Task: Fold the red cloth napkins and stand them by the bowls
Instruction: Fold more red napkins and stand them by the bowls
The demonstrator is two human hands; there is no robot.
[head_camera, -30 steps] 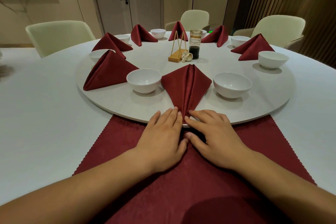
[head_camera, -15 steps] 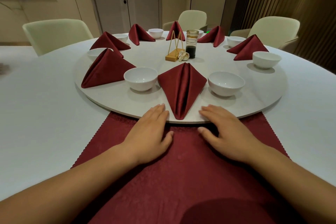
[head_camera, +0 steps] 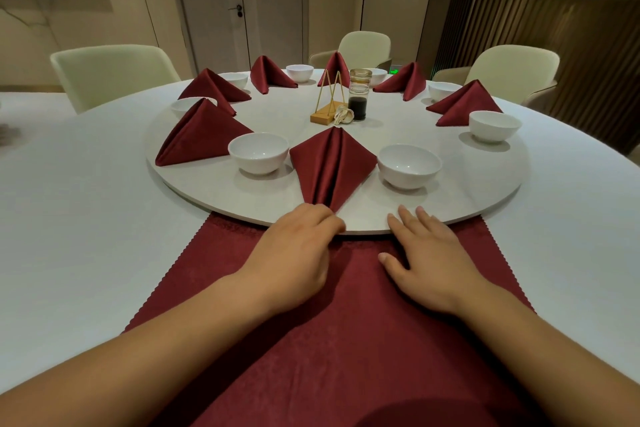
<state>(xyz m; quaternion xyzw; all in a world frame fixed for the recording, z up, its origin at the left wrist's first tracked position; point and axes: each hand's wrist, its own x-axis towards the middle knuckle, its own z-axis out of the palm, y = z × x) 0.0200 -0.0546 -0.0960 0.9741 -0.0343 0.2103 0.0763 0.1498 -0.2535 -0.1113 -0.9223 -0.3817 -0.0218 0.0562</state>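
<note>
- Head view – the folded napkin (head_camera: 333, 166) stands on the turntable (head_camera: 467, 198) between two white bowls, the left bowl (head_camera: 258, 153) and the right bowl (head_camera: 408, 166). Its wide end faces the middle of the table and its narrow tip points at me, right at the rim.
- My left hand (head_camera: 299, 253) has its fingers curled over that near tip with the thumb just beside it. It looks like a pinch, though the knuckles hide the pads.
- My right hand (head_camera: 431, 255) lies flat with the fingers spread. The palm rests on the flat red cloth (head_camera: 346, 340) and the fingertips rest on the turntable's edge.
- Handling, as I judge it: the napkin is light, soft woven cloth with nothing stiff in it, and it stands only on its creases and the spread of its base. A tug at the tip could flatten the ridge or slide the whole fold off the smooth board.
- I would take hold low at the tip or cup both sloping sides, never the top ridge – and keep clear of the bowls, which look like breakable china that would skid easily.
- The flat cloth hangs off the near edge of the table (head_camera: 86, 218), limp and zigzag-hemmed. I would lift it by its corners.
</note>
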